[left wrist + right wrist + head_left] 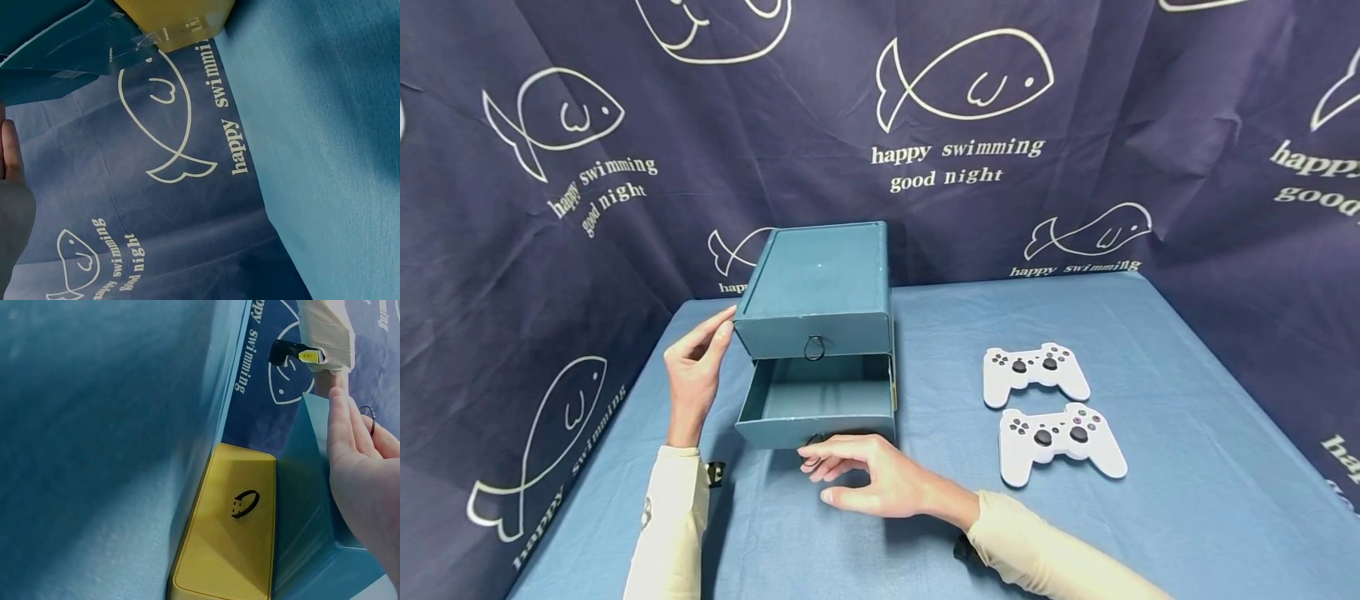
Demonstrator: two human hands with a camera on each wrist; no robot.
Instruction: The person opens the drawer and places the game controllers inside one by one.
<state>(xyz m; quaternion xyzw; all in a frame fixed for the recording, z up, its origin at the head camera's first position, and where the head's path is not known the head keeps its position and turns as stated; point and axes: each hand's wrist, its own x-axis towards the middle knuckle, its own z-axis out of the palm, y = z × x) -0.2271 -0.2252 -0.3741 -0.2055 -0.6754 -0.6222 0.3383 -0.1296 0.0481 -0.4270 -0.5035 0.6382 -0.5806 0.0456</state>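
A teal box of drawers [820, 271] stands at the back left of the table. Its upper drawer [850, 333] is closed, while the drawer below [827, 429] is pulled out with a bare floor. My left hand [692, 375] touches the box's left side near the front corner, fingers fairly straight. In front of the pulled-out drawer is my right hand [880, 479], its fingertips at the black ring pull [369, 412] and its thumb apart from the fingers. Part of that ring is hidden behind the fingers.
A yellow drawer front [234, 531] with a black loop [249, 503] sits closed under the open drawer. Two white game controllers [1037, 375] lie on the blue cloth [955, 325] to the right. Behind the table hangs a dark blue curtain [820, 142] with fish drawings.
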